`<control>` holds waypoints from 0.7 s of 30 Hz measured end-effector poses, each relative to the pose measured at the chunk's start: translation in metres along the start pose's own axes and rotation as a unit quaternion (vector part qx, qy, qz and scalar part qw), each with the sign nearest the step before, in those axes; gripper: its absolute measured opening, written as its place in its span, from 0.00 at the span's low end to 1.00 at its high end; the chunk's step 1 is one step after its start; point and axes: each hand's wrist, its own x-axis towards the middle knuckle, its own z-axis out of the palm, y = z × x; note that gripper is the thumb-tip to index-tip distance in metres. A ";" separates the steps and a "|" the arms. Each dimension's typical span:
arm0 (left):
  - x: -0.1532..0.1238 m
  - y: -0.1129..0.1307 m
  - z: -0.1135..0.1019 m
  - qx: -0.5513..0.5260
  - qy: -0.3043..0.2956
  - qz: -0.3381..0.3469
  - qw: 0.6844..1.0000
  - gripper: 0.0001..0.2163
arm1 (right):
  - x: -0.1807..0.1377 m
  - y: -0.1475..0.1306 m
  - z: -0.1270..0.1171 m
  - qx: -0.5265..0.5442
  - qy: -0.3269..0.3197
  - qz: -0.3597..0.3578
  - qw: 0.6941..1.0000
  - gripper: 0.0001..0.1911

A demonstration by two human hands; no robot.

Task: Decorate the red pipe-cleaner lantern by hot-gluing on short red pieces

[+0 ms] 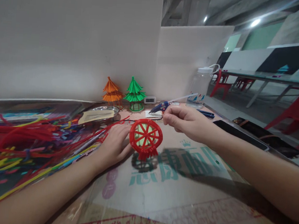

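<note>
In front of me, my left hand (117,140) holds a red wheel of fuzzy pipe cleaner (147,135) by its left edge. The wheel stands upright, with spokes crossing at its middle, a pale green patch behind them and a short red fringe below. My right hand (183,120) has its fingers curled at the handle of a blue glue gun (160,107), mostly hiding that handle. The gun's nozzle points left and down over a small white pad (153,115). A pale glue stick (184,97) juts from its back.
An orange tree (112,91) and a green tree (135,94) of pipe cleaner stand by the wall, near a metal dish (106,113). Loose pipe cleaners (19,146) heap up at left. At right are a water bottle (199,86) and a black phone (241,134).
</note>
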 end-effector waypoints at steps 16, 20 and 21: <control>0.003 0.008 -0.004 0.074 0.067 0.032 0.994 0.17 | -0.013 -0.011 0.017 -0.221 -0.022 -0.015 0.975 0.10; 0.002 0.009 -0.004 0.063 0.061 0.026 0.996 0.17 | -0.013 -0.008 0.022 -0.148 -0.031 0.030 0.988 0.07; 0.002 0.009 -0.004 0.059 0.060 0.024 0.996 0.17 | -0.013 -0.008 0.022 -0.127 -0.033 0.036 0.991 0.07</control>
